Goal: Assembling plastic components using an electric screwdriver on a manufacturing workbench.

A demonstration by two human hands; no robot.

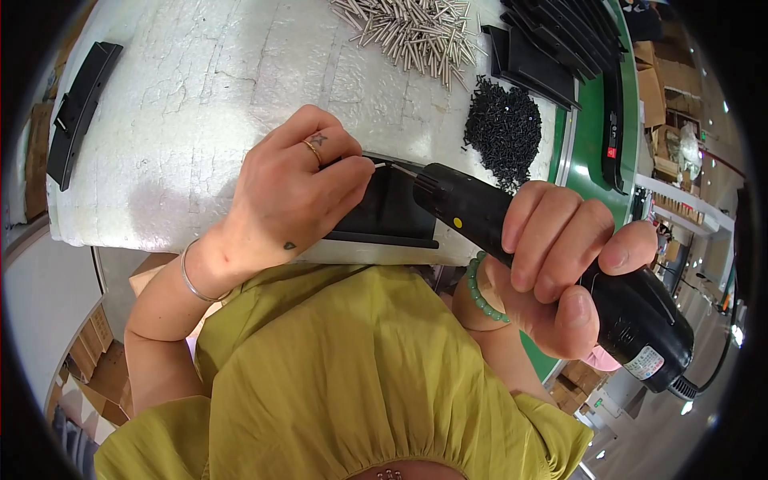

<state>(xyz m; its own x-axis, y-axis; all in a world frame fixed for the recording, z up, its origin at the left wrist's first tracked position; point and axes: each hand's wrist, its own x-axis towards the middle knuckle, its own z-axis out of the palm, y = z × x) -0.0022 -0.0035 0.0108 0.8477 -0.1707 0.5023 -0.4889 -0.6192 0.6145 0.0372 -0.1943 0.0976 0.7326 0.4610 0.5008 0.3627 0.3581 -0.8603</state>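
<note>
- A big white padded cover [184, 104] lies over the table, with cracks and lines all over it.
- A stack of black panels [560, 36] sits at the top right, leaning one on another.
- The electric screwdriver [468, 210] is fat, round and black, with a yellow dot, a pale sticker and a cord at its back end. It is up in the air over the table's near edge, on the right. Its long line runs slanting, and its front points up and to the left, at the left hand's fingertips.
- A black panel [396, 210] lies flat at the near edge of the table, partly under the left hand. Its long near edge runs nearly side to side.
- The right hand [560, 248] is wrapped tight around the screwdriver.
- The left hand [288, 176] is over the panel, with its thumb and finger pinched together on a tiny pin.
- A heap of silver pins [420, 36] is at the top, all mixed up.
- A heap of black screws [502, 124] is below it, to the right.
- The tiny pin [380, 166] looks pale and thin, maybe silver; it is too small to be sure. It pokes out to the right, near the thin metal bit [402, 171].
</note>
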